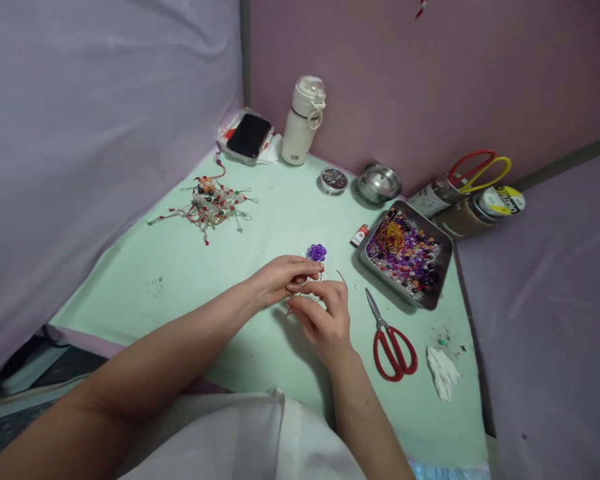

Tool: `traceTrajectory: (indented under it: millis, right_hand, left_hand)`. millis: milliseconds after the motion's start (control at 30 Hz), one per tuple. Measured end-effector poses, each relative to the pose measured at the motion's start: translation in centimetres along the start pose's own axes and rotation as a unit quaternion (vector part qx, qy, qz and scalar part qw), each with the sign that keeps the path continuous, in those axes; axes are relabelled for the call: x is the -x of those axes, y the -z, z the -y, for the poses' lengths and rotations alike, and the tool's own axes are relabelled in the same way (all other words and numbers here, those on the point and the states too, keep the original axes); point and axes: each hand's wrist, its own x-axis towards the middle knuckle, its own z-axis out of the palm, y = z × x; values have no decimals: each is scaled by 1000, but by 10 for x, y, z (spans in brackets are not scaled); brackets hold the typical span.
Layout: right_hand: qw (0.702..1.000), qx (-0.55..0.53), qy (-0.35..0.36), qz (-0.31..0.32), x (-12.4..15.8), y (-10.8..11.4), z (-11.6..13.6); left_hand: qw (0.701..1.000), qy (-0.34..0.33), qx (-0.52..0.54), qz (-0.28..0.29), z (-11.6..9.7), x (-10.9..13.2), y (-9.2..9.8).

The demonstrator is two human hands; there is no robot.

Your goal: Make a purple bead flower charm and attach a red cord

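Note:
Close together over the middle of the table, my two hands work on a thin red cord [343, 280]. My left hand [291, 275] has its thumb and fingers closed in a pinch on the cord near a purple bead cluster [317, 253]. The cluster shows just beyond the left fingertips. My right hand [327, 317] is closed too, its thumb and forefinger pinching the cord, with one end poking out by the thumb and another curving up behind the knuckles. The fingers partly cover where the cord runs.
Red-handled scissors [394, 343] lie right of my right hand, near a crumpled white tissue [443, 373]. Beyond stand a metal tray [423, 303] of mixed beads, a small bottle [359, 235], a steel bowl [379, 183] and a white flask [300, 133]. Finished beadwork [215, 203] lies left.

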Motion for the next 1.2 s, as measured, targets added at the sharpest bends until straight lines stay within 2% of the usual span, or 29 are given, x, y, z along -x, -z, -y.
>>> traceTrajectory:
  millis: [233, 400, 467, 533, 633, 700, 833, 1000, 1200]
  right_hand:
    - [989, -90, 72, 88, 0, -2, 40]
    - [983, -136, 80, 96, -6, 8, 61]
    - [985, -161, 40, 55, -8, 12, 60]
    - [983, -175, -51, -13, -10, 13, 52]
    - [956, -157, -228, -99, -11, 10, 31]
    - [941, -137, -288, -115, -10, 6, 18]
    - [941, -105, -303, -110, -5, 0, 5]
    - [952, -50, -271, -130, -3, -1, 4]
    - [954, -10, -275, -119, -3, -2, -1]
  left_hand:
    - [1000, 0, 2, -13, -3, -2, 4]
    - [999, -24, -18, -19, -2, -3, 4]
    - [997, -49, -46, -39, -1, -2, 3]
    - [990, -83, -83, -75, -1, -2, 1]
    - [975, -137, -123, -128, -3, 0, -3]
    - [967, -158, -135, -149, -4, 1, -5]
    - [963, -164, -141, -163, -3, 1, -8]
    - [961, -173, -135, -170, 0, -1, -7]
    - [954, -202, -143, -169, 3, -3, -5]
